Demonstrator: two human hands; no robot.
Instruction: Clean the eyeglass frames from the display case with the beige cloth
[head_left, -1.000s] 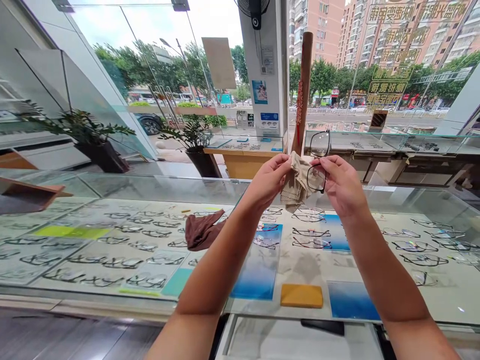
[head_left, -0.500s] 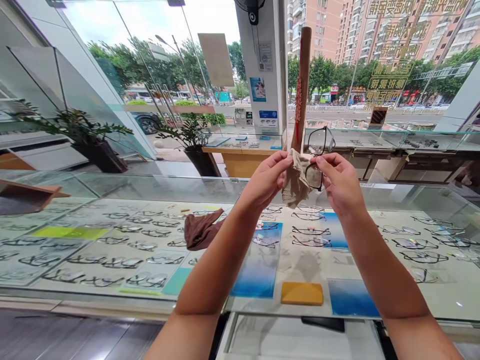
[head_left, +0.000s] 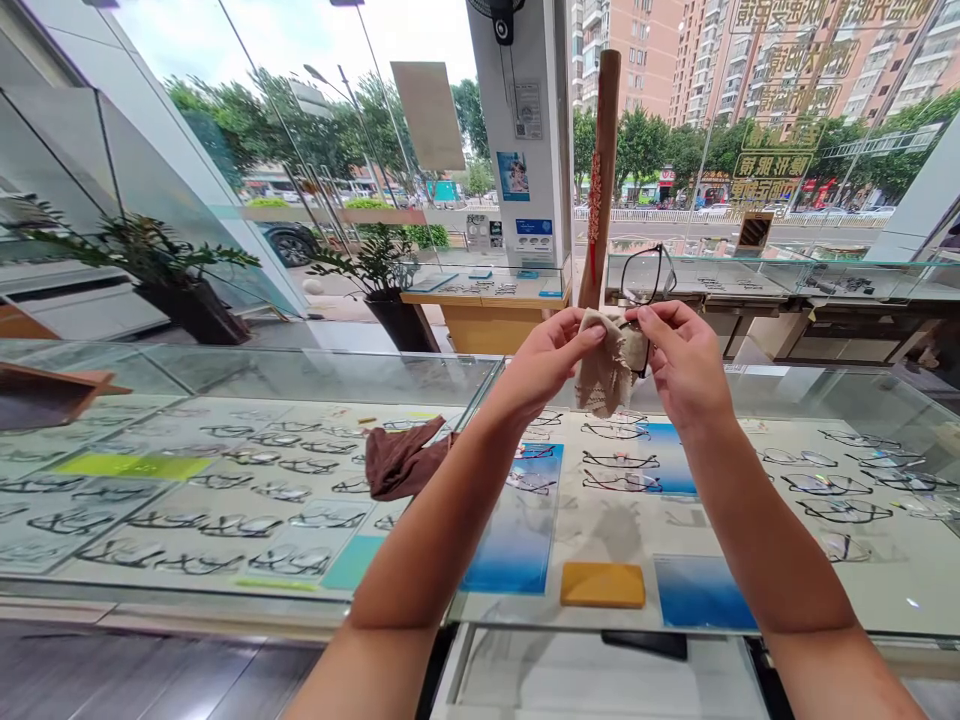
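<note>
Above the glass counter, my right hand point(head_left: 679, 350) grips a pair of black-framed eyeglasses point(head_left: 649, 275) by the middle, one lens standing up above the fingers. My left hand point(head_left: 559, 355) pinches a beige cleaning cloth point(head_left: 602, 375), which hangs down and lies against the lower lens. That lens is mostly hidden behind the cloth and my right fingers. Both hands are closed and close together.
Rows of eyeglasses point(head_left: 621, 460) lie inside the glass display counter point(head_left: 390, 375). On its top are a crumpled brown cloth point(head_left: 401, 460) and a yellow case point(head_left: 602, 585). A wooden post point(head_left: 602, 170) rises behind my hands. Potted plants point(head_left: 382, 280) stand beyond.
My left hand has moved slightly right toward the eyeglasses, bringing the beige cloth over the lower lens. My right hand still grips the frame. The view has shifted slightly.
</note>
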